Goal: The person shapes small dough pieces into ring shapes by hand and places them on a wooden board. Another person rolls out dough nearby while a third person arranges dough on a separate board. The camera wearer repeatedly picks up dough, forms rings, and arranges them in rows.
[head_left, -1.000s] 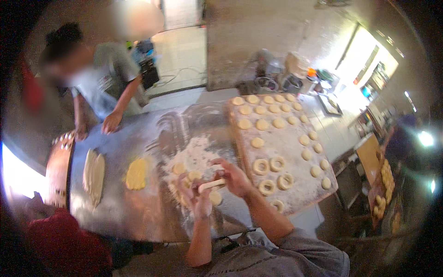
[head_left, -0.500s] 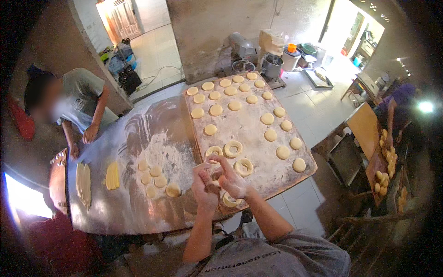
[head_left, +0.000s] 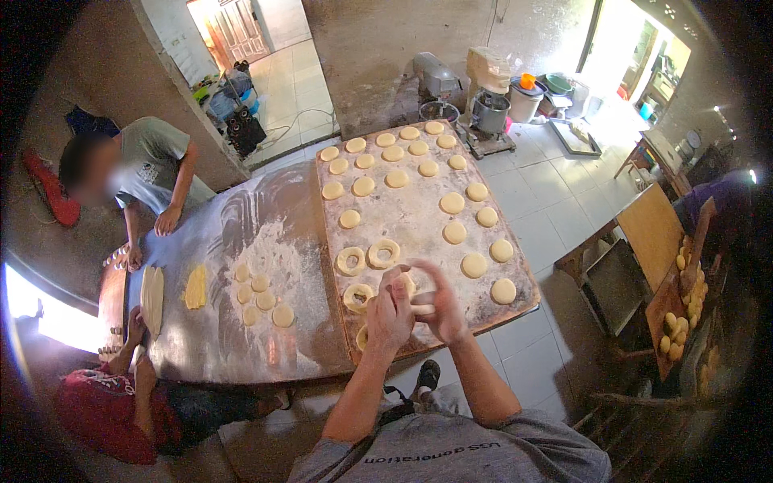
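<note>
A grey short-sleeved shirt [head_left: 523,444] is worn, printed with dark lettering [head_left: 435,455]; both hands [head_left: 391,315] are ungloved; a dark shoe [head_left: 429,372] is shown.

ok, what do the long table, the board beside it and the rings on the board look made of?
Long table: likely smooth sheet metal; grey, with glossy reflections around the flour.
Board: probably wood, matte, flour-dusted; its brown edge and worn face suggest it, but no clear grain.
Rings: apparently raw dough; pale, matte, slightly uneven.
</note>
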The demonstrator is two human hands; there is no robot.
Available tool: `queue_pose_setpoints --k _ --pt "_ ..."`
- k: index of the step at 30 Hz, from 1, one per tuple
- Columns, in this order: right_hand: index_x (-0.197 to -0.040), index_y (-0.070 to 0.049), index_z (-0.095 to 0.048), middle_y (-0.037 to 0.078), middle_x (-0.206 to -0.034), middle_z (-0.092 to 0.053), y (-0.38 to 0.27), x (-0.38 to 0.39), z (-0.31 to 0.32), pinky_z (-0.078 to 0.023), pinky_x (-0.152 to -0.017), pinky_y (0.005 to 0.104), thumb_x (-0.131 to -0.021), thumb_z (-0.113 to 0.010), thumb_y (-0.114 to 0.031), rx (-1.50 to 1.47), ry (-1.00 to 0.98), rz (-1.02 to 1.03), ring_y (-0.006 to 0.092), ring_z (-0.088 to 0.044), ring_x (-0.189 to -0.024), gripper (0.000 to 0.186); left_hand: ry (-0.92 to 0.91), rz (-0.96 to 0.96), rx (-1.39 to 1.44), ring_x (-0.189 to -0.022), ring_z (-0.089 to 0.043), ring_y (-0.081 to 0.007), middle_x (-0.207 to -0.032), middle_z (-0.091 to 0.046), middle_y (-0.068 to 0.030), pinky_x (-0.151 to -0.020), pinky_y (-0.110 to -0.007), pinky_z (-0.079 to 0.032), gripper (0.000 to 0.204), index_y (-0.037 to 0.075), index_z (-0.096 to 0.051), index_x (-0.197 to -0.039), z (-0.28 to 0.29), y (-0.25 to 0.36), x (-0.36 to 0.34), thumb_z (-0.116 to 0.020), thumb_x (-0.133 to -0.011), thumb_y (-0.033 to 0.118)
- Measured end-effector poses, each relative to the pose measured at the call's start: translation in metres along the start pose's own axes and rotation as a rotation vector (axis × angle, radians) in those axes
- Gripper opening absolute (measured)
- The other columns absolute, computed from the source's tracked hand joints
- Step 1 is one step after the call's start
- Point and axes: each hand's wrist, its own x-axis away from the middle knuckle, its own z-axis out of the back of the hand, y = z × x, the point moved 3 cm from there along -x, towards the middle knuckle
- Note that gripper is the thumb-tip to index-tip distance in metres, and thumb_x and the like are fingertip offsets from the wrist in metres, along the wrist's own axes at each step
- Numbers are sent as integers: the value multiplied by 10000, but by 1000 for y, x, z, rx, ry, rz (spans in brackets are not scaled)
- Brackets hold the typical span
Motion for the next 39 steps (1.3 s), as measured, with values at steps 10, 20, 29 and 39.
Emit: queue_pose_setpoints --k 10,20,29,39 --pt "-1495 -18 -131 177 -998 -654 -9 -5 28 -483 -835 408 -947 -541 -424 676 481 -557 340 -634 -939 796 -109 255 -516 -1105 -534 -448 -1169 -539 -318 -889 -499 -433 449 -19 -369 -1343 -23 -32 -16 -429 -1002 268" --pt "-1486 -41 -189 236 -963 -615 25 15 28 -487 -776 498 -787 -678 -269 1656 197 -506 418 -619 -883 884 -355 135 -768 -1073 -484 -382 -1138 -485 -215 -904 -501 -379 801 95 -322 -1422 -17 -47 25 -722 -738 213" --pt "-1451 10 -268 225 -884 -613 27 23 20 -490 -716 504 -837 -642 -324 1625 242 -445 403 -616 -766 793 -466 231 -790 -1191 -432 -421 -1251 -446 -241 -993 -551 -343 887 99 -264 -1458 -14 -49 21 -739 -727 260" --pt "-1198 23 -538 252 -1141 -571 -67 89 120 -455 -891 472 -882 -596 -274 1716 961 -554 404 -560 -1048 438 -636 -57 -571 -982 -617 -382 -1084 -612 -248 -871 -485 -482 356 -5 -580 -1163 -113 -4 -55 -506 -918 242"
